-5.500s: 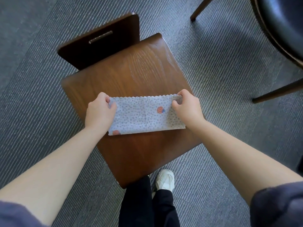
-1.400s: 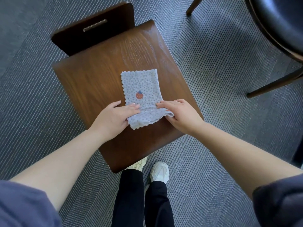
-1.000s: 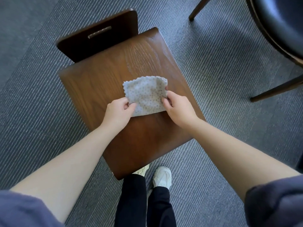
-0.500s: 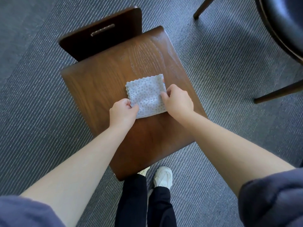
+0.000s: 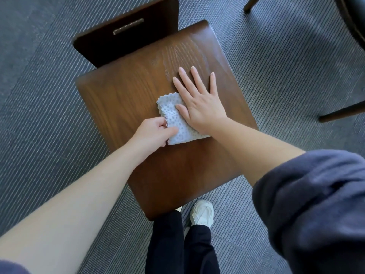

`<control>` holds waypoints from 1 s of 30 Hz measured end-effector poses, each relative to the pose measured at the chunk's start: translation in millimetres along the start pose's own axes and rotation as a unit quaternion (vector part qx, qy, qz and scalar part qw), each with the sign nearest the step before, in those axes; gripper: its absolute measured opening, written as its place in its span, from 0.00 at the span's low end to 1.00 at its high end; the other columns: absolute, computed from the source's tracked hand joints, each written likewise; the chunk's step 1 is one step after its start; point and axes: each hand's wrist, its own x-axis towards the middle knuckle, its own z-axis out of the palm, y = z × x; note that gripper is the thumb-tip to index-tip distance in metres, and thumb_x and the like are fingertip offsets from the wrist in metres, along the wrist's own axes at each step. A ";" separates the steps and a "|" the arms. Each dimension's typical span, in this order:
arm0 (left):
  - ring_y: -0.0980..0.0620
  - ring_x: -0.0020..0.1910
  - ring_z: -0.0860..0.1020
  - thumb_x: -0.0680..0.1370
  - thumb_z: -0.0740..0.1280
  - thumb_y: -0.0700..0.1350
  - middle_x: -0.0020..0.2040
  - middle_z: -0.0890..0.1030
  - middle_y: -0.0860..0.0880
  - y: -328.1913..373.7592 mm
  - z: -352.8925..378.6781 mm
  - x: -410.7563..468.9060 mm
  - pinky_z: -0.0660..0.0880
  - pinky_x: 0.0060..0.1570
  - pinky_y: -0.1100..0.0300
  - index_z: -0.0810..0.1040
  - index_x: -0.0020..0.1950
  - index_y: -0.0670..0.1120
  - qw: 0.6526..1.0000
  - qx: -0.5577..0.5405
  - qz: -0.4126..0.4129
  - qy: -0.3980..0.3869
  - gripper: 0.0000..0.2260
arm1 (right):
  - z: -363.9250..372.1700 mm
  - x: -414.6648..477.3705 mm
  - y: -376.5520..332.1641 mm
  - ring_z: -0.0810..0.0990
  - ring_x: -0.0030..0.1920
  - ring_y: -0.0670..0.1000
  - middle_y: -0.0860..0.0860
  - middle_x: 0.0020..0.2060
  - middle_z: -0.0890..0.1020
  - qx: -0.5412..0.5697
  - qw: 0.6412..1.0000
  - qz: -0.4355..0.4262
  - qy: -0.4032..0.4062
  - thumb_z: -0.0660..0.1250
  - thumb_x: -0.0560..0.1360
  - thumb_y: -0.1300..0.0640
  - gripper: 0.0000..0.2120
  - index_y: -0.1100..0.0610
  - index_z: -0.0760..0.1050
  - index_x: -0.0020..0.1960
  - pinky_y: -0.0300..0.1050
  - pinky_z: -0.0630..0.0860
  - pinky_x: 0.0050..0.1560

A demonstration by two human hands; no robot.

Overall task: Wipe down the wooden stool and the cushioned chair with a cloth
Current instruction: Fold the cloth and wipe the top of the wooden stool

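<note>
Left grip is curled in tight, thumb and fingers pinching the near-left edge of the cloth. Right grip is wide open and flat, fingers spread, palm pressed down on the right part of that cloth. Its fingertips reach past the fabric and lie straight on the bare wood!

The cloth is a small pale-blue square with a dotted print and scalloped edges, folded into layers that fan out at the left side. It sits flat on the wooden stool, about the middle of the seat, a little toward the right edge. Only the strip between the two hands and a corner at the top show; the rest is under the right palm.

The seat is dark brown with clear grain, and it catches a pale sheen near the far right corner, just beyond the fingers. Beyond the far edge is a darker wooden panel with a narrow slot cut in it; whether it joins the seat I cannot tell.

Up in the top right corner, the black cushioned chair shows only its rim. One chair leg slants in at the right, well apart from the stool.

Everything stands on a grey ribbed carpet. Below the seat's near corner are dark trousers and a white shoe. A bunched blue-grey sleeve is pushed up the right forearm.
</note>
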 end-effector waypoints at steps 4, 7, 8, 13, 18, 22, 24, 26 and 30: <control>0.63 0.22 0.72 0.77 0.70 0.44 0.29 0.78 0.60 2.5 -0.9 -0.9 0.65 0.23 0.73 0.79 0.50 0.48 0.994 -0.036 0.005 -0.098 0.04 | 2.7 1.0 -0.8 0.47 0.79 0.57 0.51 0.79 0.51 0.007 1.000 0.001 0.026 0.45 0.81 0.40 0.29 0.52 0.52 0.79 0.69 0.45 0.73; 0.67 0.31 0.78 0.74 0.73 0.48 0.43 0.83 0.57 1.1 1.9 2.8 0.69 0.30 0.73 0.80 0.51 0.51 0.995 -0.007 0.031 -0.097 0.08 | 4.6 0.0 -0.1 0.48 0.79 0.57 0.50 0.79 0.52 0.007 0.999 0.001 0.034 0.46 0.81 0.41 0.29 0.52 0.53 0.79 0.69 0.45 0.73; 0.67 0.31 0.78 0.74 0.74 0.48 0.43 0.82 0.57 -0.3 1.3 4.0 0.69 0.30 0.73 0.80 0.51 0.51 0.995 0.001 0.035 -0.096 0.08 | 4.2 -0.2 -0.1 0.48 0.79 0.57 0.50 0.79 0.53 0.008 0.999 0.002 0.035 0.46 0.81 0.41 0.29 0.52 0.53 0.79 0.69 0.45 0.73; 0.64 0.26 0.72 0.74 0.73 0.48 0.34 0.79 0.56 -3.2 -5.7 -1.6 0.68 0.28 0.72 0.80 0.43 0.44 0.995 0.026 0.043 -0.083 0.08 | 1.4 -0.2 -2.4 0.48 0.79 0.57 0.50 0.79 0.53 0.011 0.999 0.002 0.036 0.46 0.81 0.41 0.29 0.52 0.53 0.79 0.69 0.45 0.74; 0.55 0.31 0.67 0.73 0.74 0.50 0.32 0.72 0.49 -15.8 -12.8 -8.1 0.67 0.35 0.62 0.74 0.37 0.39 0.987 0.121 0.100 -0.025 0.16 | 0.7 -0.6 -1.6 0.49 0.78 0.57 0.51 0.79 0.53 0.012 0.999 0.002 0.036 0.46 0.81 0.42 0.29 0.52 0.53 0.79 0.69 0.45 0.73; 0.59 0.33 0.72 0.72 0.74 0.52 0.38 0.76 0.53 -27.9 -17.4 -15.9 0.68 0.37 0.65 0.78 0.36 0.50 0.971 0.190 0.144 0.028 0.09 | 1.9 -1.1 -1.5 0.49 0.78 0.58 0.51 0.79 0.54 0.010 0.999 -0.001 0.030 0.46 0.81 0.42 0.29 0.52 0.54 0.79 0.69 0.45 0.73; 0.55 0.34 0.71 0.73 0.69 0.54 0.36 0.73 0.53 -30.6 -15.9 -20.0 0.68 0.36 0.61 0.75 0.33 0.50 0.958 0.197 0.180 0.102 0.12 | 0.3 -1.3 -2.1 0.49 0.78 0.58 0.51 0.79 0.53 0.012 1.000 0.000 0.019 0.45 0.81 0.41 0.29 0.52 0.53 0.79 0.69 0.45 0.73; 0.53 0.35 0.70 0.73 0.63 0.52 0.35 0.71 0.53 -26.8 -12.5 -24.5 0.68 0.37 0.57 0.72 0.34 0.48 0.925 0.216 0.233 0.210 0.11 | -3.3 -0.9 -1.8 0.47 0.79 0.57 0.51 0.79 0.51 0.020 1.000 -0.003 0.008 0.45 0.81 0.41 0.29 0.52 0.51 0.79 0.69 0.44 0.73; 0.46 0.61 0.73 0.77 0.61 0.45 0.60 0.75 0.45 -6.5 7.7 -11.9 0.70 0.60 0.50 0.76 0.58 0.44 0.836 0.332 0.312 0.307 0.12 | -20.4 -2.8 6.9 0.45 0.79 0.53 0.49 0.79 0.51 0.192 0.980 0.030 0.032 0.51 0.81 0.47 0.28 0.52 0.50 0.79 0.62 0.42 0.75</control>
